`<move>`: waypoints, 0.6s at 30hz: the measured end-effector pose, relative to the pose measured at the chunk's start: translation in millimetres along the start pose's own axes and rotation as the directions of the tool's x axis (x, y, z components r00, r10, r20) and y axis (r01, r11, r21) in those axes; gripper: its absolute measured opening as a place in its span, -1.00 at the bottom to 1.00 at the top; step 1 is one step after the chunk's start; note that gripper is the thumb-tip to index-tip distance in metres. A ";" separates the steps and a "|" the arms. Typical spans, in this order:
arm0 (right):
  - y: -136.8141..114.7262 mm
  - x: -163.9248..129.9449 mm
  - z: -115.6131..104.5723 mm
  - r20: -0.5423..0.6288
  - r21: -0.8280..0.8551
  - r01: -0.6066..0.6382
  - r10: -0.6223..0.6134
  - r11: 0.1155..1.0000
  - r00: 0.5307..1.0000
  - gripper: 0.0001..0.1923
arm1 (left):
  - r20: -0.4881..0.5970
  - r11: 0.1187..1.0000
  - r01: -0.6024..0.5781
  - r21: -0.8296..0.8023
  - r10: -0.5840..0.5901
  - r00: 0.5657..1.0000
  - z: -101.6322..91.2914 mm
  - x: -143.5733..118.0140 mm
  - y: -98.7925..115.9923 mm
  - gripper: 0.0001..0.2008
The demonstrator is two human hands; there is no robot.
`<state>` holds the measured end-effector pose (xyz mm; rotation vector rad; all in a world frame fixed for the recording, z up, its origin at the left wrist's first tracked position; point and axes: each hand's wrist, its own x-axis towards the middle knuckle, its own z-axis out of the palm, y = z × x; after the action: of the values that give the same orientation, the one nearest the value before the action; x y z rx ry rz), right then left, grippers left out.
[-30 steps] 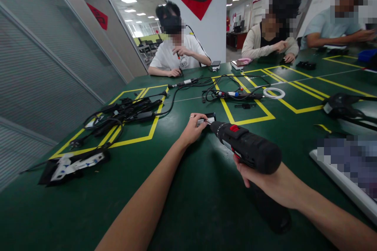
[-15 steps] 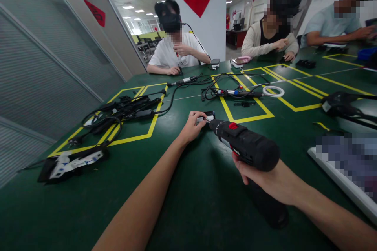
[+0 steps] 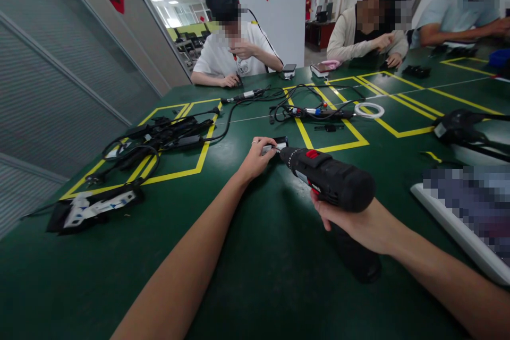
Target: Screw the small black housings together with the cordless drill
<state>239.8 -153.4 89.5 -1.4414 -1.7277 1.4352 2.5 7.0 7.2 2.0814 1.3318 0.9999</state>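
Observation:
My right hand [image 3: 346, 218] is wrapped round the grip of a black cordless drill [image 3: 330, 176] with red switches. Its chuck points forward and left, and the thin bit reaches to a small black and silver piece [image 3: 282, 143] on the green table [image 3: 258, 276]. My left hand [image 3: 257, 158] is closed on that piece from the left, fingers bent around its near side. Part of the piece is hidden by the fingers and the drill's nose, so its kind does not show. Whether the bit touches it I cannot make out.
Bundled black cables [image 3: 171, 135] lie left, near a black and white strip-like item [image 3: 98, 207]. Ahead are a cabled black tool [image 3: 319, 112] and a white ring [image 3: 369, 110]. A white-edged tray or screen [image 3: 450, 228] sits right. Several people sit across the table.
The view has tipped down slightly, so everything sits higher in the picture. My hands, the drill and the small piece keep nearly the same positions relative to each other.

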 end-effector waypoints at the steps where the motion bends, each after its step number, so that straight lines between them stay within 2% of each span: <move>1: -0.4 -0.4 -0.4 0.001 -0.006 0.002 -0.002 1.000 1.000 -0.87 | -0.003 1.000 -0.004 0.000 0.004 1.000 0.1 0.0 0.0 -0.80; 7: 2.3 -0.1 -1.1 0.014 0.008 0.032 -0.032 0.999 0.999 -0.85 | -0.004 1.000 0.008 0.008 -0.008 1.000 0.2 -0.3 1.0 -0.80; 11: 2.4 0.5 0.1 -0.002 0.030 0.004 -0.004 1.000 1.000 -0.81 | -0.006 1.000 0.002 -0.001 -0.002 1.000 0.3 -0.3 1.3 -0.80; 18: -2.6 -0.9 0.1 0.005 0.031 -0.010 0.010 0.999 1.000 -0.86 | -0.005 1.000 -0.010 -0.004 0.010 1.000 0.5 0.2 -0.3 -0.80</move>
<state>238.9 -154.0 92.0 -1.4338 -1.6954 1.4652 2.7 7.3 6.7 2.0853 1.3219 1.0115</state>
